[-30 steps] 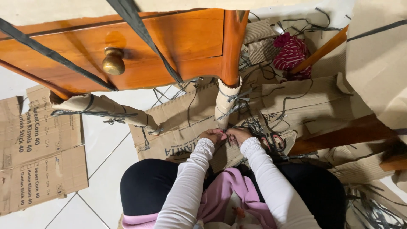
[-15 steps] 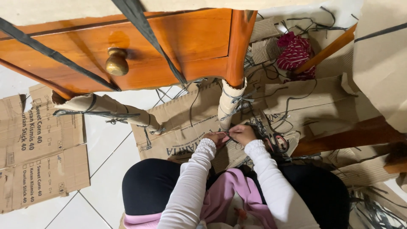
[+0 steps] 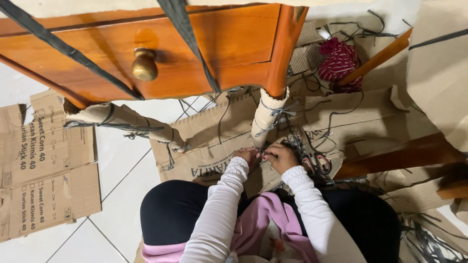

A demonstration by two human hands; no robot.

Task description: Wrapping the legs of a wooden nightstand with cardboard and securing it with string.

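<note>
A: Largest item?
B: Orange wooden cabinet (image 3: 161, 53), tipped over the tiled floor (image 3: 122, 170), crossed by black straps (image 3: 187, 44); brass knob (image 3: 145, 65) on its drawer front.

A: Below the cabinet?
B: Flattened cardboard sheets (image 3: 209, 151) on the floor, strewn with black string offcuts.

A: Next in size?
B: Cardboard-wrapped leg (image 3: 267, 117), hanging from the cabinet's right corner, bound with black string (image 3: 273, 113). Second wrapped leg (image 3: 129, 119) to its left.

A: Hands?
B: Both at the lower end of the wrapped leg. Left hand (image 3: 247, 157) with fingers pinched together on the string. Right hand (image 3: 282, 158) with fingers curled, closed on the same string.

A: Smaller items?
B: Red-handled scissors (image 3: 317, 163) just right of the right hand, on the cardboard. Red-and-white cloth (image 3: 339, 61) right of the cabinet.
</note>
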